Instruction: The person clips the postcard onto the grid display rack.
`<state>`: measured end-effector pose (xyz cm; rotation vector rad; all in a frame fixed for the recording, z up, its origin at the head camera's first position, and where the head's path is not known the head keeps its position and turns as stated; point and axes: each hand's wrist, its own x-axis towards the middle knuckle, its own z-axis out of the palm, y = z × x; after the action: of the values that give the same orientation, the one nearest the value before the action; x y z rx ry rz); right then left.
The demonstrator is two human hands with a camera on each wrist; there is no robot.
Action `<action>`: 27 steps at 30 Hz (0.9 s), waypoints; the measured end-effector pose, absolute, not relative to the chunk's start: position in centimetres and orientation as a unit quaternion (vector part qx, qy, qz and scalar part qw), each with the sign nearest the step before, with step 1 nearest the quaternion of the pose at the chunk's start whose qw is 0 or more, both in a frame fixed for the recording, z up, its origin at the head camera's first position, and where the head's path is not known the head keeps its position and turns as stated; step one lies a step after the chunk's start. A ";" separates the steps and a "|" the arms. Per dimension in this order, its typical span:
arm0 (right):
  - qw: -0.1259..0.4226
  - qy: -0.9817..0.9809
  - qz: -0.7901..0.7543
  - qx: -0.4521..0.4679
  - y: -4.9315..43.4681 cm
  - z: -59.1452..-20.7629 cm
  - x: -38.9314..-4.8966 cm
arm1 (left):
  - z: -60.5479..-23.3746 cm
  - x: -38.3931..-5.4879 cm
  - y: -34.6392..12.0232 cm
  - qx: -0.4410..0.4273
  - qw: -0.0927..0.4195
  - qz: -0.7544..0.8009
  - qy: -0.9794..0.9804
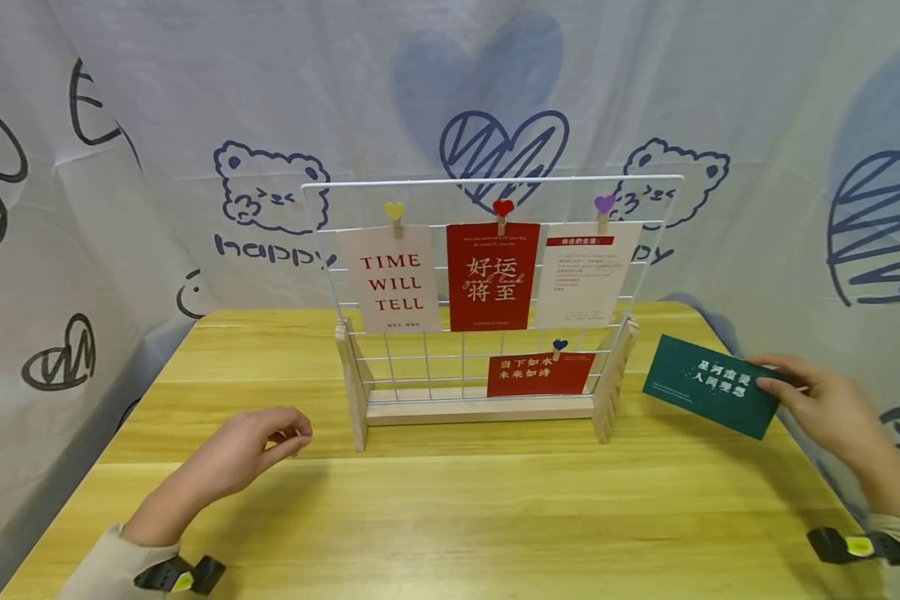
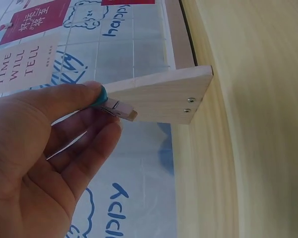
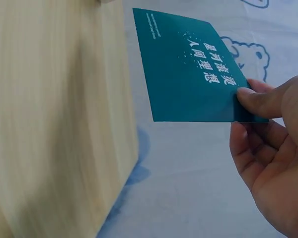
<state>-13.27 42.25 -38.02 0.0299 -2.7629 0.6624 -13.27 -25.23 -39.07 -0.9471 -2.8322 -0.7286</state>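
Note:
My right hand [image 1: 832, 408] pinches a dark green card [image 1: 690, 387] with white lettering by its right edge, thumb on the printed face. The card hangs in the air right of a white wire grid rack [image 1: 487, 178] with wooden feet. In the left wrist view, my left hand [image 2: 35, 144] holds a small wooden clothespin [image 2: 120, 108] with a teal end between thumb and fingers, near the rack's left foot [image 2: 164, 94]. Four things do not crowd it; the head view hides that clothespin behind the fingers.
A cream card [image 1: 390, 312], a red card [image 1: 492, 317] and a white card [image 1: 581, 292] are clipped along the rack's upper part. Below, a smaller red card [image 1: 540, 383] hangs under a blue heart clip [image 1: 560, 344]. A printed curtain [image 1: 375, 100] stands behind the wooden table [image 1: 450, 517].

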 end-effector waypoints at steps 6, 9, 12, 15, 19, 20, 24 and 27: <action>0.156 -0.959 0.232 0.042 42.0 -37.1 -12.5 | -38.7 -13.4 -24.8 -0.308 0.048 -0.236 -0.920; 0.157 -0.959 0.228 0.055 42.0 -36.7 -12.0 | -38.5 -13.4 -24.7 -0.313 0.056 -0.239 -0.918; 0.157 -0.957 0.234 0.068 42.0 -36.4 -11.6 | -38.3 -13.4 -24.6 -0.320 0.067 -0.242 -0.914; 0.159 -0.952 0.248 0.080 41.8 -36.3 -11.3 | -38.2 -13.4 -24.5 -0.326 0.077 -0.245 -0.910; 0.151 -0.949 0.267 0.080 41.5 -36.1 -11.3 | -38.0 -13.6 -24.3 -0.344 0.091 -0.243 -0.902; 0.148 -0.948 0.269 0.080 41.5 -36.1 -11.3 | -38.0 -13.6 -24.3 -0.350 0.096 -0.241 -0.900; 0.141 -0.947 0.276 0.088 40.9 -35.8 -11.3 | -37.8 -13.7 -24.0 -0.362 0.112 -0.225 -0.898; 0.140 -0.944 0.280 0.106 40.2 -35.5 -11.4 | -37.6 -13.7 -23.7 -0.366 0.122 -0.217 -0.896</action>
<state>-11.36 40.16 -35.51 0.3068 -2.7266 0.8089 -13.73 -23.74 -37.57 -1.0695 -2.6164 -0.6347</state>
